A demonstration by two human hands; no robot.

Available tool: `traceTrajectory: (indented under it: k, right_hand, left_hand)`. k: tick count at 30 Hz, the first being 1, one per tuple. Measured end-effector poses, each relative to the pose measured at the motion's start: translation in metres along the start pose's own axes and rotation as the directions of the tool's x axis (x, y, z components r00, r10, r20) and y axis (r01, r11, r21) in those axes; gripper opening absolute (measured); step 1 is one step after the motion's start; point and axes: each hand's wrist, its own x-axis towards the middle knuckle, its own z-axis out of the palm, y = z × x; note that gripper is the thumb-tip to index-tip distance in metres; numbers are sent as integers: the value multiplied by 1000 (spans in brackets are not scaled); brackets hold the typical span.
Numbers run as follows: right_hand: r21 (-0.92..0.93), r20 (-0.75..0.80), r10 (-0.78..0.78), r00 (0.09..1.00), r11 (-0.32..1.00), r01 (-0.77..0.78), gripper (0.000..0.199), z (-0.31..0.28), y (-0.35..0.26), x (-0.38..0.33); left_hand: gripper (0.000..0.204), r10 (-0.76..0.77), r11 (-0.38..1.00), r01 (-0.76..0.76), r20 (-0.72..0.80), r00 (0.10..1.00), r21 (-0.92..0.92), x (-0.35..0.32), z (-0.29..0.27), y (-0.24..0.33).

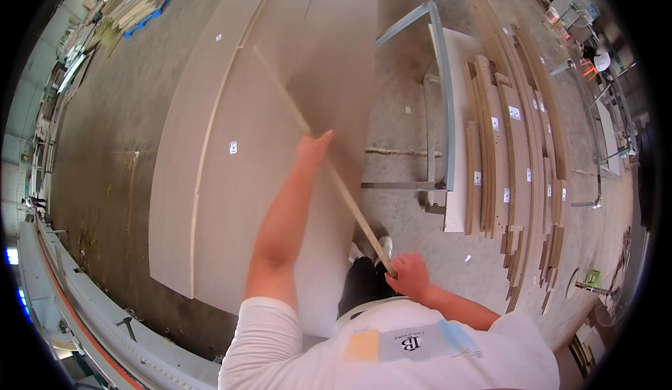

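Note:
A long, narrow wooden strip (357,211) slants from near my body up and away to the left, over a large brown-grey panel. My left hand (313,150) is closed around it partway along, with that arm stretched forward. Close to my waist, my right hand (408,274) grips the near end. Below the strip lies the big flat panel (273,215), with a small white label (233,148) on it. Another thin strip (201,180) runs lengthwise along the panel's left part. The held strip's far end is blurred.
To the right stands a grey metal frame (442,96), with stacked labelled boards (518,145) beyond it. A long machine bed (119,327) runs along the lower left. More sheets (140,1) are piled at the far left. A green stool (593,278) is at the right.

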Motion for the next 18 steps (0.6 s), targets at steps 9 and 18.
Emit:
traceTrajectory:
  k: [9,18]
  right_hand:
    - [-19,204,-11,979,1000,15,37,-3,18,-104]
    - [-64,293,-20,956,997,41,78,-22,121,-240]
  left_hand:
    - [28,-134,916,75,-124,983,-393,-86,-3,-166]
    - [14,-448,242,-202,-294,844,-949,-395,87,-417]
